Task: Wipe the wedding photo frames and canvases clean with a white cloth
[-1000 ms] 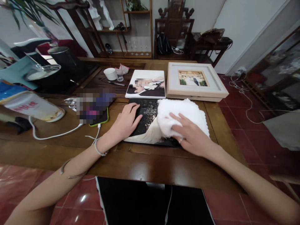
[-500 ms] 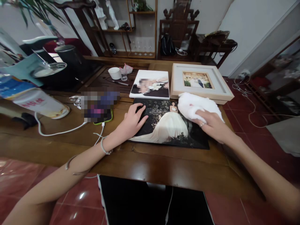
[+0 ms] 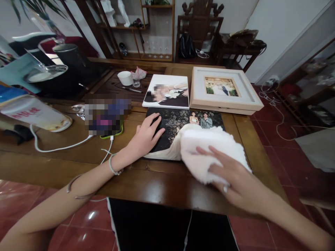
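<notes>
One thick white cloth (image 3: 214,146), fluffy and ragged along its edge, is bunched in the right hand (image 3: 235,184), whose fingers are clamped on its soft folds; a ring (image 3: 225,188) shows on that hand. The cloth covers the right part of a thin, dark photo panel (image 3: 167,130) and juts past its front edge; motion blur hides how much of it touches the surface. The panel, a smooth rectangle printed with a pale, flowing gown, lies flat on the polished brown wood table (image 3: 157,184), near the front edge. The left hand (image 3: 146,137) rests on the panel's left end, palm down, fingers spread a little apart. A beaded bracelet (image 3: 113,165) circles that wrist, with a smooth open bangle (image 3: 70,184) higher on the forearm. Just behind the panel sits a squarish photo block (image 3: 172,82) with thick white sides, and beside it a deep, pale wood frame (image 3: 227,106) with a wide white mat. To the left are a glossy, plump pouch (image 3: 36,113) and a slim white cable (image 3: 62,149); farther back stands a round white cup (image 3: 125,78).
</notes>
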Available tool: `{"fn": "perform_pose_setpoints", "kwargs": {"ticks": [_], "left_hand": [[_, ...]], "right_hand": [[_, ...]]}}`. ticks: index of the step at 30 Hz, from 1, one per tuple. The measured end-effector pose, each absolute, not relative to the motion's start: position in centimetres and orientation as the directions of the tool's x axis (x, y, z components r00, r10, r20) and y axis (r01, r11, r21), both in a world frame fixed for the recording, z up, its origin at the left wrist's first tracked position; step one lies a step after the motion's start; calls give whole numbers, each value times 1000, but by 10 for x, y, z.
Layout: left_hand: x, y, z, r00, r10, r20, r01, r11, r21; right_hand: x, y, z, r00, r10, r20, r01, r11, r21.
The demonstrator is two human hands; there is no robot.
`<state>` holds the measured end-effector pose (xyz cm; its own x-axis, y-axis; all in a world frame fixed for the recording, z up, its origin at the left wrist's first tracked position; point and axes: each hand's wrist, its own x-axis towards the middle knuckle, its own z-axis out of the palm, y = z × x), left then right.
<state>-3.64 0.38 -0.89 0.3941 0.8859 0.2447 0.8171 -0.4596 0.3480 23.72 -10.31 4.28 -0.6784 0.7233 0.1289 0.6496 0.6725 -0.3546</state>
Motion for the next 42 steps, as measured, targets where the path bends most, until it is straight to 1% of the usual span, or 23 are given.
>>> {"fn": "perform_pose_setpoints", "kwargs": {"ticks": [3,5,6,8,10,14,16,19,22,25,27,29,31,32,34,37,39,42], "left_hand": [[-36,3,-7,415,880,232,811,-473,343],[-35,3,-7,427,870,246,800,-490,346],[-35,4,-8,430,866,256,794,-497,350],[-36,5,-10,427,860,279,783,-506,362],[-37,6,-12,423,855,301,771,-514,377],[-41,8,-15,430,847,313,747,-528,403],[-42,9,-16,437,843,312,740,-535,408],[-42,9,-17,446,838,315,735,-544,405],[-43,10,-19,458,827,327,721,-560,408],[-43,11,-20,474,818,327,708,-574,410],[-43,11,-20,478,818,320,709,-574,409],[-42,11,-19,474,822,316,713,-569,410],[-42,10,-18,473,825,310,715,-565,411],[-42,10,-18,474,825,306,716,-564,412],[-42,11,-18,480,824,301,715,-566,410],[-43,12,-19,485,818,308,709,-575,409],[-43,13,-20,488,815,313,705,-580,410],[-42,13,-21,492,813,312,701,-582,412]], "right_hand": [[254,-53,38,-524,840,140,778,540,-321],[258,-27,37,-448,882,146,822,471,-321],[255,-21,37,-438,886,152,826,463,-321],[240,-23,38,-472,869,150,812,495,-309],[215,-42,39,-551,824,131,768,562,-306],[174,-82,47,-690,722,53,658,656,-369],[171,-80,51,-692,721,20,659,644,-388],[187,-48,52,-620,785,7,728,577,-370],[203,-18,48,-553,831,65,771,540,-338],[202,-26,45,-520,849,93,802,523,-289],[192,-52,46,-573,818,47,779,562,-277],[180,-82,49,-676,737,-6,700,640,-315],[172,-101,52,-752,659,-25,620,693,-367],[171,-105,54,-765,644,-23,601,701,-384],[175,-97,56,-747,665,-21,619,683,-387],[191,-62,52,-644,765,-6,729,611,-308],[203,-35,46,-560,827,56,799,556,-229],[215,-11,36,-502,849,166,839,524,-148]]}}
